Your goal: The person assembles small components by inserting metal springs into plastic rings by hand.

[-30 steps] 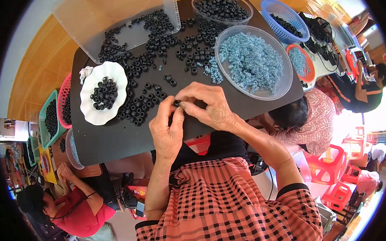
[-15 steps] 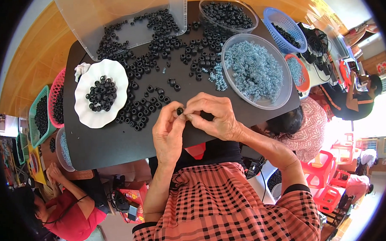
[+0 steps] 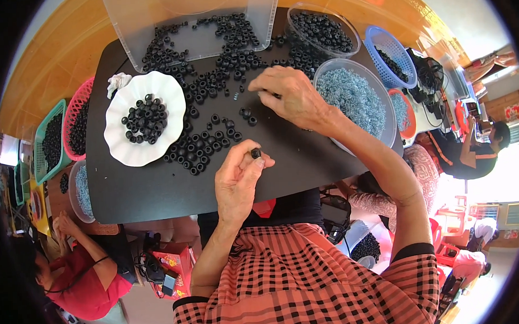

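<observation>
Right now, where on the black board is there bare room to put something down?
The black board is bare along its near edge, below the white dish and left of the left hand. Also bare between both hands. Crowded: black rings across the middle and far side.

blue basket (image 3: pixel 390 49), green basket (image 3: pixel 44 141)

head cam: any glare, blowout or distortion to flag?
Head view: strong fisheye, the black rectangular tabletop bows and the corners go black; window area at lower right is blown out; the left hand and the small black ring it pinches stay sharp; the right hand casts only a soft shadow.
</observation>
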The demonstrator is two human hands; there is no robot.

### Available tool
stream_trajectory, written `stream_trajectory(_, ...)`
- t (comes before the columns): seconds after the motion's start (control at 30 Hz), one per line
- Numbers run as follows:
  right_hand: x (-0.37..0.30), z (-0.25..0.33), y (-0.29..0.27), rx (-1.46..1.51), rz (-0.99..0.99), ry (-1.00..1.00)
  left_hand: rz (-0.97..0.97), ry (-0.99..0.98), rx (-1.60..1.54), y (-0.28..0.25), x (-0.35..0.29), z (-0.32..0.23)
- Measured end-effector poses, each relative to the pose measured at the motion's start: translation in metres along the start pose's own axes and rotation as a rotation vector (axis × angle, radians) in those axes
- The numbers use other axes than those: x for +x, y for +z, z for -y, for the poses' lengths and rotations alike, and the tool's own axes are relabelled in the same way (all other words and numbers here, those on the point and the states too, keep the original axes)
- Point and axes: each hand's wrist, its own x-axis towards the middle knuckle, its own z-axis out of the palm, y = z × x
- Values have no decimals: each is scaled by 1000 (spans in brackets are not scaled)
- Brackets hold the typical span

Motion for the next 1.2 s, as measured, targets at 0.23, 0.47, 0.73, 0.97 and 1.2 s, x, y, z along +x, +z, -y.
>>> stream_trajectory(0.23, 30, -6, 23, -82, 304, -176, -27, 8, -98, -1, 1, 0)
stream_trajectory(0.47, 26, -9, 23, -73, 242, -106, -36, 0, -83, -2, 3, -1)
stream_trajectory(0.73, -29, 42, -14, 506, 84, 251, -63, 3, -40, 1, 1, 4)
stream_trajectory(0.97, -52, 59, -12, 291, -31, -74, -53, 11, 10, 6, 0, 4)
stream_trajectory(1.2, -59, 58, -12, 28, -30, -307, -62, 0, 99, 12, 0, 5)
